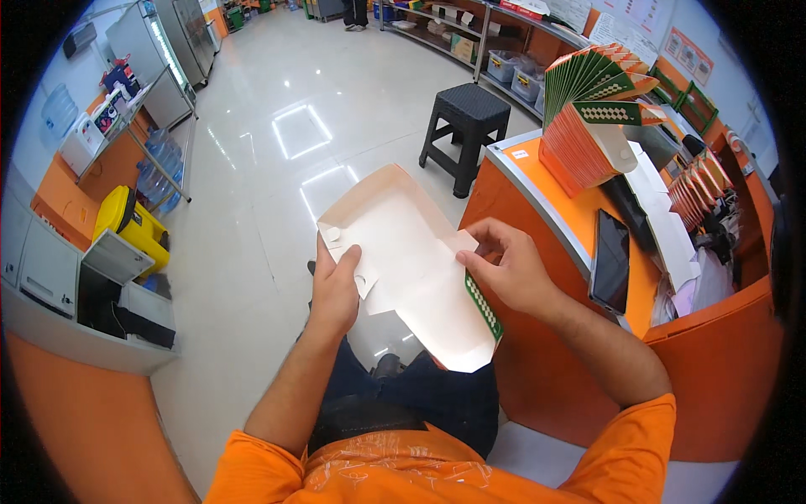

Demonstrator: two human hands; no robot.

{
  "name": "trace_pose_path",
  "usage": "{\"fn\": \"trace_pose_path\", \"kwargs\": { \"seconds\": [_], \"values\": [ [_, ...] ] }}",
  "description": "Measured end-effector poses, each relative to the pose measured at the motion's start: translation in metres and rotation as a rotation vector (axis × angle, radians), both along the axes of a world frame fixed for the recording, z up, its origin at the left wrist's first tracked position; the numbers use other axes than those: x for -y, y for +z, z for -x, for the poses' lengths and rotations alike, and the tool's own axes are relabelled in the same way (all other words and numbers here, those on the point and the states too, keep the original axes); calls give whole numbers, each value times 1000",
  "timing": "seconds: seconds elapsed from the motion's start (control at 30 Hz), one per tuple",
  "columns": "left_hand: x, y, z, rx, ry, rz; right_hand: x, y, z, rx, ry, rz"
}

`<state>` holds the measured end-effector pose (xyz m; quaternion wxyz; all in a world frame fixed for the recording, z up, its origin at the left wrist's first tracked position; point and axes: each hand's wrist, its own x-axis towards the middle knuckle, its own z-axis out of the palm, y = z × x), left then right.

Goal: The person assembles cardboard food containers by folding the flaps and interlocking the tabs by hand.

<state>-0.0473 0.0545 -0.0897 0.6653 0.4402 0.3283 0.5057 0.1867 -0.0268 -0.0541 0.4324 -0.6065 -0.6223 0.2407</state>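
Note:
A partly folded cardboard box (395, 244), white inside with a green patterned edge, is held above my lap. My left hand (337, 286) grips its left side, thumb on the white inner face beside a cut tab. At the right side, my right hand (504, 259) pinches a small flap between thumb and fingers. The box's far walls stand up at an angle, while the near panel slants down toward my knees. To the right, a fanned stack of folded boxes (579, 160), orange and green, stands on the orange counter (525, 160).
A black phone (610, 260) lies on the counter near its edge. Beyond my right hand stands a black plastic stool (466, 126). Shelves (453, 34) line the far right. At left are a yellow bin (130, 223), water bottles (159, 168) and open lockers (50, 269).

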Motion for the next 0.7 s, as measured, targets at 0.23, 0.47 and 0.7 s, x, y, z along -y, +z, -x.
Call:
{"fn": "trace_pose_path", "kwargs": {
  "seconds": [0.23,0.47,0.7],
  "values": [
    [15,8,1,-800,512,-1067,6,9,6,98,-49,71],
    [21,26,-5,-1091,62,-1210,20,6,18,468,179,-224],
    [27,26,-6,-1133,8,-1103,25,7,27,571,373,-186]
  ]
}}
